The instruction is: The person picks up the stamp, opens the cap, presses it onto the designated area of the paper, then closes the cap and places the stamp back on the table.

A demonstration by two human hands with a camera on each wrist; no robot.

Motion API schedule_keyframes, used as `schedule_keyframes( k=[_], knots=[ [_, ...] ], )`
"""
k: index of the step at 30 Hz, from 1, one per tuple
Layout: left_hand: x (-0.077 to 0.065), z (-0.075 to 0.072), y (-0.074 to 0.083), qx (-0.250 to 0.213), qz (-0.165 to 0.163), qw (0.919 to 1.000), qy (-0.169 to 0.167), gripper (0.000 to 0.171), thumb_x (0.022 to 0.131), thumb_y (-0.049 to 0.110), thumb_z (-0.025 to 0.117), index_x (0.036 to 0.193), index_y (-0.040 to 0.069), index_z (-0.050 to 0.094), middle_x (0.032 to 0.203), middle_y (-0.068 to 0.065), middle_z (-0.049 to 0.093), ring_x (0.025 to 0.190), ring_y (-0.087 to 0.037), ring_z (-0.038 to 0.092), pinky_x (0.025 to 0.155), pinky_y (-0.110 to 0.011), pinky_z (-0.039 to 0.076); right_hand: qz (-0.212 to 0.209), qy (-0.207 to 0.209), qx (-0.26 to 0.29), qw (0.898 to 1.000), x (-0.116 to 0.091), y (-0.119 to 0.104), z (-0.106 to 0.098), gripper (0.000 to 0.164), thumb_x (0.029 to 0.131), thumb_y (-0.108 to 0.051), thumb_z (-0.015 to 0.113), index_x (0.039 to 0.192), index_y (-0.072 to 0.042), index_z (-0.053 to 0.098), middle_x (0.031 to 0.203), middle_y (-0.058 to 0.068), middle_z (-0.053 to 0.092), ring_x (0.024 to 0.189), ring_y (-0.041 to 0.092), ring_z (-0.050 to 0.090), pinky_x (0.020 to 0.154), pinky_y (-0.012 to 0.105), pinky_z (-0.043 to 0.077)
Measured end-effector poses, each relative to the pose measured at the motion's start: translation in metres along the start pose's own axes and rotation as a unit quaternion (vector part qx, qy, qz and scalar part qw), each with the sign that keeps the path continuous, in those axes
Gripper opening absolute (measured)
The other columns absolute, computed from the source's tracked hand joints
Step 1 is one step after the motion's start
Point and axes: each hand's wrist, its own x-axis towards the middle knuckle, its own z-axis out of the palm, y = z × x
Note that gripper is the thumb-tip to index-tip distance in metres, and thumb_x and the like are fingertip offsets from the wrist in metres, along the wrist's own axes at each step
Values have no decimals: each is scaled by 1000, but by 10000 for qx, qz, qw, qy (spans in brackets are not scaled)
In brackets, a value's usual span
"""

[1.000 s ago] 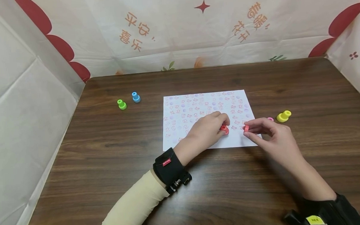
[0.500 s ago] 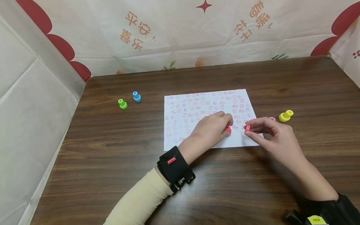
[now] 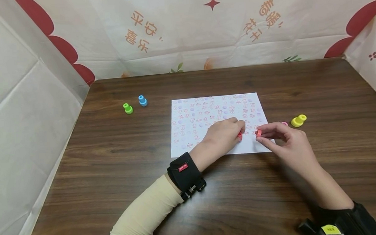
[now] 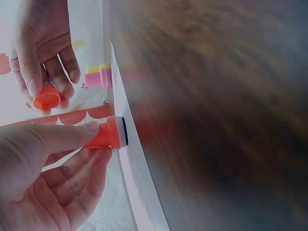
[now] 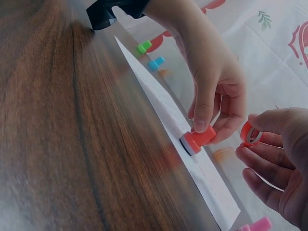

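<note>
My left hand (image 3: 224,135) pinches a red-orange toy stamp (image 4: 109,134) by its narrow handle, thumb on one side and fingers on the other. The stamp's dark-edged face is right at the white paper (image 3: 188,131), which bears rows of small red and purple prints. To its right, my right hand (image 3: 289,143) holds the round red-orange cap (image 5: 251,134) between thumb and fingertips, above the sheet's right edge. The cap's hollow side shows in both wrist views. In the head view, the left fingers hide most of the stamp.
A yellow stamp (image 3: 298,121) stands right of the paper, with a pink stamp (image 3: 284,123) partly hidden behind my right hand. Green (image 3: 128,108) and blue stamps (image 3: 143,100) stand at the table's left. A patterned cloth (image 3: 185,27) hangs along the far table edge.
My left hand has shifted slightly right across the paper with the red-orange stamp. My right hand keeps the cap in nearly the same place.
</note>
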Motion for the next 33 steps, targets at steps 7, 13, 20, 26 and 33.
schedule_keyframes(
  k=[7, 13, 20, 26, 33],
  knots=[
    [2, -2, 3, 130, -26, 9999, -69, 17, 91, 26, 65, 106, 19, 61, 89, 5, 61, 76, -9, 53, 67, -26, 52, 32, 30, -34, 10000, -2, 1, 0, 25, 72, 1, 80, 95, -4, 69, 88, -16, 66, 77, -10, 62, 70, 0, 48],
    [5, -4, 6, 329, -14, 9994, -131, 15, 90, 25, 65, 104, 20, 61, 87, 5, 64, 75, -9, 55, 66, -27, 53, 53, 44, -23, 10000, -3, 1, 0, 26, 72, 0, 80, 95, -5, 69, 88, -14, 67, 77, -10, 62, 70, -1, 48],
    [6, -4, 8, 536, -41, 9984, -178, 31, 90, 20, 66, 120, 20, 60, 99, 2, 69, 79, -10, 60, 69, -28, 56, 125, 20, -44, 9999, -2, 0, -1, 25, 73, -1, 80, 95, -5, 69, 88, -5, 68, 78, -9, 62, 70, -1, 47],
    [6, -5, 10, 621, -66, 9979, -191, 34, 90, 20, 66, 123, 20, 59, 100, 2, 69, 81, -11, 61, 70, -28, 57, 173, -1, -54, 9998, -2, 0, -1, 27, 72, 0, 81, 95, -5, 69, 88, -4, 68, 78, -9, 62, 71, -1, 47],
    [8, -6, 12, 707, -110, 9970, -283, 31, 90, 20, 65, 120, 20, 58, 92, 3, 66, 78, -11, 59, 67, -29, 56, 105, 10, -42, 9999, -1, -2, -2, 29, 69, 2, 82, 95, -6, 70, 87, -4, 68, 77, -10, 62, 70, -1, 47]
  ],
)
